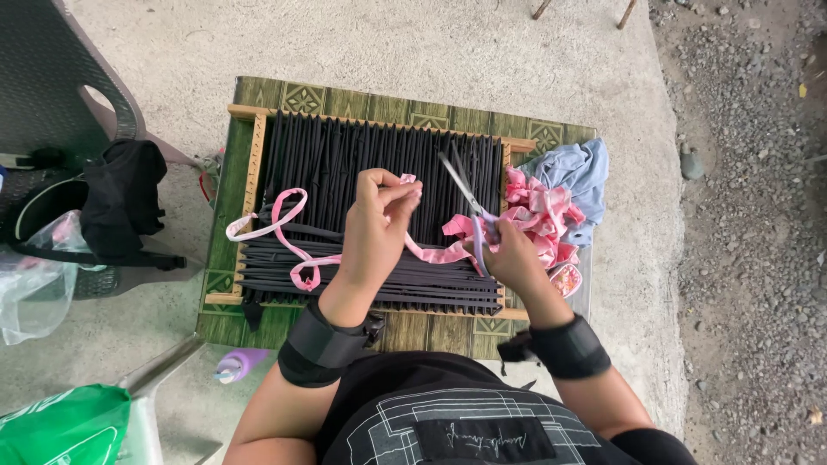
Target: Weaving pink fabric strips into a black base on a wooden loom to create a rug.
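A wooden weaving frame [253, 164] strung with black fabric strips [345, 155] lies on a green patterned mat. My left hand [379, 224] pinches the end of a pink fabric strip [289, 228] above the black strips. The pink strip loops off to the left and also runs right toward my other hand. My right hand [508, 254] holds purple-handled scissors [465, 194], blades open and pointing up-left, and also grips a bit of pink fabric. Both wrists wear black bands.
A pile of pink strips [543, 215] and a light blue cloth [577, 172] lie right of the frame. A dark plastic chair [52, 86] with a black bag [121, 202] stands left. A purple bottle [241, 363] and green bag [65, 426] lie at lower left. Gravel lies to the right.
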